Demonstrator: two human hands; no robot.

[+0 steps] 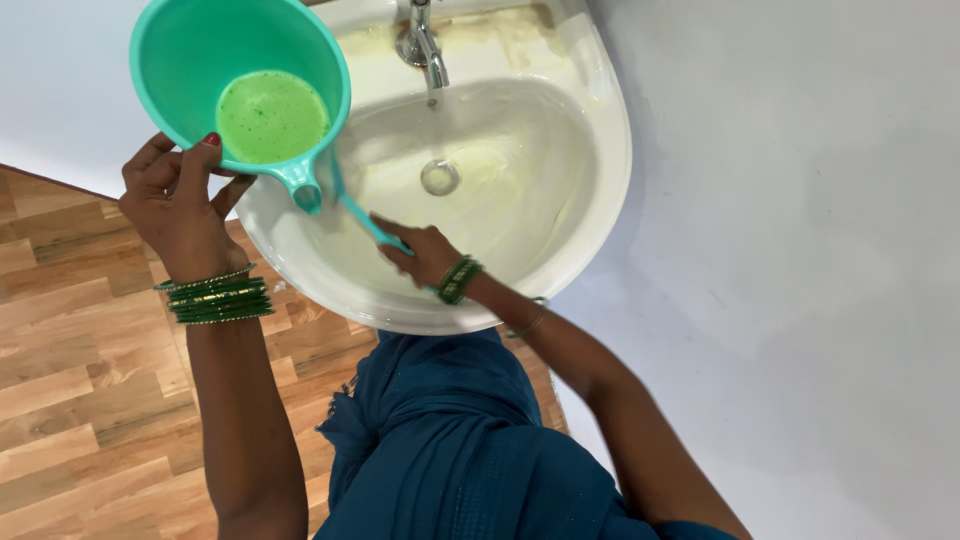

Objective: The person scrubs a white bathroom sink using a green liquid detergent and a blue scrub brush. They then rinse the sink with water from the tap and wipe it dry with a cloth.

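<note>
My left hand [180, 205] grips the rim of a teal plastic jug [195, 50] held tilted over the left edge of a white wash basin [605, 190]. Green foamy liquid [270, 115] pools in the jug near its short handle. Inside the bowl, my right hand [425, 252] is closed around a thin teal handle [358, 218], likely a brush; its working end is hidden behind the jug. Green bangles sit on both wrists.
A metal tap [425, 45] stands at the back of the basin above the drain [440, 177]. Yellowish stains mark the basin around the tap. A white wall [800, 250] is at the right, wooden flooring [70, 400] at the left, my blue garment [460, 440] below.
</note>
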